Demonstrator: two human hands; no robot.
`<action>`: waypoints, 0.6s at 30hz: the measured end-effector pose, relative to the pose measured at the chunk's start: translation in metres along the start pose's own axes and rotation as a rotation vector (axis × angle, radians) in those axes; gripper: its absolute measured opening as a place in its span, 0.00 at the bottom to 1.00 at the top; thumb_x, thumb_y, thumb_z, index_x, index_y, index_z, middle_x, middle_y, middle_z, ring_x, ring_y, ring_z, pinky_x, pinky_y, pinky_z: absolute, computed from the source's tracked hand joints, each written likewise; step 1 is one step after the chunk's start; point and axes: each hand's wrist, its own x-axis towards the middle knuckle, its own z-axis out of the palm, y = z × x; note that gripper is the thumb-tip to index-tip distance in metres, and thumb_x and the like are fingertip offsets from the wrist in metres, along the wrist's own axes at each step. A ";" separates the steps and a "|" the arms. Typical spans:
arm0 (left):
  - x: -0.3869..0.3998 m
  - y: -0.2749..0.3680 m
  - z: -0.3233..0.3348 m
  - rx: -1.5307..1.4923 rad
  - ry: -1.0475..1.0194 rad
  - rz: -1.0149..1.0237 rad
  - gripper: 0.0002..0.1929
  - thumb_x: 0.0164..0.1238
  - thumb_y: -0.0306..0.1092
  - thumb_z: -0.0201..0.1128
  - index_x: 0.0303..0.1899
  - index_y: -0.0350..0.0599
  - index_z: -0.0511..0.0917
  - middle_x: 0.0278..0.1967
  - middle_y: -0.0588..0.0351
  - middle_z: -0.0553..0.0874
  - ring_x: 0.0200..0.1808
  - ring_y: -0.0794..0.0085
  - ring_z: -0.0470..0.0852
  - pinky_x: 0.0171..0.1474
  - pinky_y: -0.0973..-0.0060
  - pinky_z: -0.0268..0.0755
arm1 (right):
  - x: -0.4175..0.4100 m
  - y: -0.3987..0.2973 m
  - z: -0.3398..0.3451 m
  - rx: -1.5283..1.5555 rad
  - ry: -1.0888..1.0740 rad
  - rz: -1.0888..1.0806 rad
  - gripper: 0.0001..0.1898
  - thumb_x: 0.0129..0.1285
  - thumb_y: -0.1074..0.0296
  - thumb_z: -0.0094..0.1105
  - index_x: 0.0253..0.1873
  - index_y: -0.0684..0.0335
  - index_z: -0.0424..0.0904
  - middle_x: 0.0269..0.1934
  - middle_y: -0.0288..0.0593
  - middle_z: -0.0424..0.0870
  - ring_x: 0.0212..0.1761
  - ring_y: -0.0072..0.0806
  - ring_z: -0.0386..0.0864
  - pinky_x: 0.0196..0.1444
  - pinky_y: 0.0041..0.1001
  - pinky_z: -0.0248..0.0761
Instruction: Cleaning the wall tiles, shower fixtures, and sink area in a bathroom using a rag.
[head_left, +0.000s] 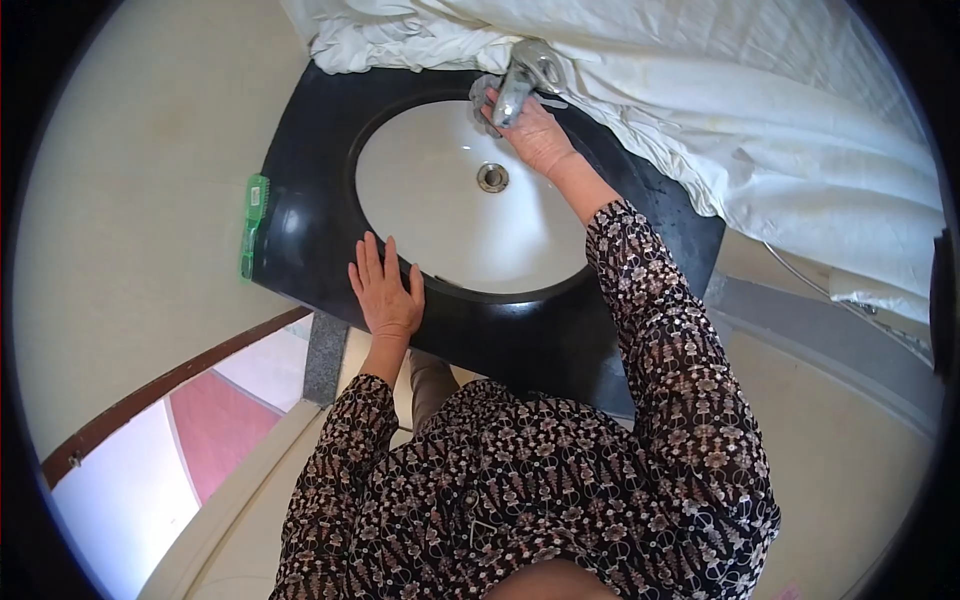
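A white oval washbasin (450, 202) with a metal drain (493, 178) is set in a black countertop (525, 337). My right hand (534, 135) is at the basin's back rim, beneath and beside the spout of a chrome faucet (512, 94). Its fingers press on a wet grey cloth (484, 101), which lies at the faucet's left side; the spout hides part of the hand. My left hand (386, 289) rests flat on the counter's front left part, fingers spread, holding nothing, with its fingertips near the basin's edge.
A green plastic brush or comb (255, 225) lies along the counter's left edge, against the wall. A white curtain (660, 97) hangs behind and right of the faucet, its hem touching the counter. A thin metal hose (810, 281) runs at the right. A doorway opens at the lower left.
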 end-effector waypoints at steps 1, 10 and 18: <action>0.000 -0.002 0.004 0.007 0.007 -0.017 0.29 0.65 0.45 0.54 0.66 0.43 0.64 0.71 0.44 0.57 0.73 0.54 0.52 0.72 0.54 0.40 | -0.004 0.001 -0.004 -0.031 -0.234 0.018 0.24 0.59 0.74 0.48 0.62 0.57 0.69 0.66 0.43 0.65 0.70 0.42 0.59 0.71 0.35 0.56; 0.014 -0.013 0.021 0.106 -0.023 -0.034 0.28 0.66 0.46 0.53 0.66 0.44 0.64 0.71 0.45 0.57 0.73 0.55 0.52 0.72 0.54 0.43 | -0.112 0.013 0.056 0.254 0.110 0.196 0.24 0.58 0.72 0.52 0.62 0.58 0.71 0.67 0.46 0.64 0.69 0.45 0.60 0.70 0.37 0.55; 0.033 0.005 0.026 0.159 -0.047 -0.037 0.27 0.68 0.46 0.52 0.65 0.44 0.66 0.71 0.45 0.57 0.73 0.55 0.52 0.72 0.54 0.43 | -0.159 0.029 0.061 0.456 0.091 0.480 0.27 0.62 0.61 0.55 0.66 0.59 0.66 0.67 0.50 0.65 0.68 0.50 0.60 0.69 0.39 0.55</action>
